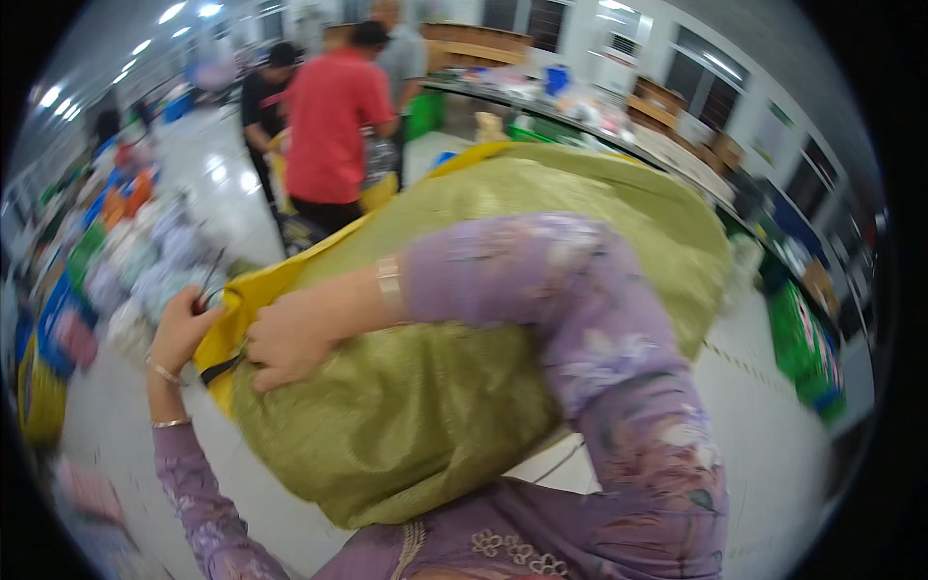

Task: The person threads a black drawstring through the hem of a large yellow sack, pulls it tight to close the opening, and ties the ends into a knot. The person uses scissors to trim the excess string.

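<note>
A large, full olive-green woven sack [425,416] with a yellow edge panel [253,290] lies across in front of me. My left hand [180,333] is at the sack's left end, thumb and fingers closed on the yellow edge; a thin dark cord or loop shows by its fingertips. Just right of it, my right hand [300,329] reaches over the top with its fingers curled against the yellow panel. A black strap [227,365] comes out beneath those fingers. What the right fingertips grip is hidden.
Plastic bags of goods [159,256] are heaped along the left. Beyond the sack a person in a red shirt [333,130] stands with two others. A long table [503,97] with goods curves along the back and right. Green packages [802,338] stand at the right.
</note>
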{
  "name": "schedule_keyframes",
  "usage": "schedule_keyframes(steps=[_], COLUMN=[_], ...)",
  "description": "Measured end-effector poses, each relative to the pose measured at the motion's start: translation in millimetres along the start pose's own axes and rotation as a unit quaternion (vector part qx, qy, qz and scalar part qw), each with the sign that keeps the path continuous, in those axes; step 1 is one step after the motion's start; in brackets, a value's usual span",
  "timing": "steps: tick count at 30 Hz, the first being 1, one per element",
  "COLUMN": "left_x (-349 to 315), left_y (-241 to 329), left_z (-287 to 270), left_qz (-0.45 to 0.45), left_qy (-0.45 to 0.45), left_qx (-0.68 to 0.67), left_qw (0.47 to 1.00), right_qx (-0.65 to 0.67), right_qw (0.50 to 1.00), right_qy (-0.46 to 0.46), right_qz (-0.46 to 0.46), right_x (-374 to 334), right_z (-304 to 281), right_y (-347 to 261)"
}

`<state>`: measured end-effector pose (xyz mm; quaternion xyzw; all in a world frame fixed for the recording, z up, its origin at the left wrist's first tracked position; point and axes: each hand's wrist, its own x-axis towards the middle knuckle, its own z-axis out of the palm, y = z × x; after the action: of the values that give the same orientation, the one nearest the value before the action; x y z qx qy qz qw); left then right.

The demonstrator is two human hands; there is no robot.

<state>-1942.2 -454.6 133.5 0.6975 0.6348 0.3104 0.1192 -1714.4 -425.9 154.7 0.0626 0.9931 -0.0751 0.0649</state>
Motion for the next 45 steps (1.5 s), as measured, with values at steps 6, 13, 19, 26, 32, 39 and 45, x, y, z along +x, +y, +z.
schedule_keyframes(steps=[6, 13, 19, 26, 32, 39, 45], left_x=[-56.1, -79.5, -136.8, -108.1, -52.5, -82.3, -114.0], left_y=[22.6, 16.0, -35.4, 15.5, 15.0, 30.5, 15.8], left_z=[-24.4, -43.6, -65.7, 5.9, 47.4, 26.1, 53.0], left_qz=[-0.167, -0.125, -0.092, 0.027, 0.161, 0.086, 0.129], left_qy=[0.175, 0.407, 0.656, 0.174, 0.078, 0.076, 0.290], left_qx=[-0.198, -0.319, -0.257, -0.231, 0.042, 0.088, -0.057], left_qw=[0.950, 0.847, 0.703, 0.957, 0.983, 0.989, 0.947], right_qx=[-0.038, -0.033, 0.214, 0.338, 0.350, 0.201, 0.015], right_qw=[0.957, 0.984, 0.976, 0.935, 0.928, 0.967, 0.955], right_qy=[0.167, 0.030, 0.038, 0.078, 0.078, 0.135, 0.252], right_qz=[-0.235, -0.172, -0.020, 0.079, 0.102, 0.073, -0.158], right_x=[-41.3, 1.5, -24.1, -48.1, -43.5, -37.8, 1.3], right_z=[-7.8, -4.8, -75.5, -88.2, -86.3, -63.8, -47.8], right_y=[-53.3, -0.3, 57.9, 124.6, 126.0, 121.4, 41.7])
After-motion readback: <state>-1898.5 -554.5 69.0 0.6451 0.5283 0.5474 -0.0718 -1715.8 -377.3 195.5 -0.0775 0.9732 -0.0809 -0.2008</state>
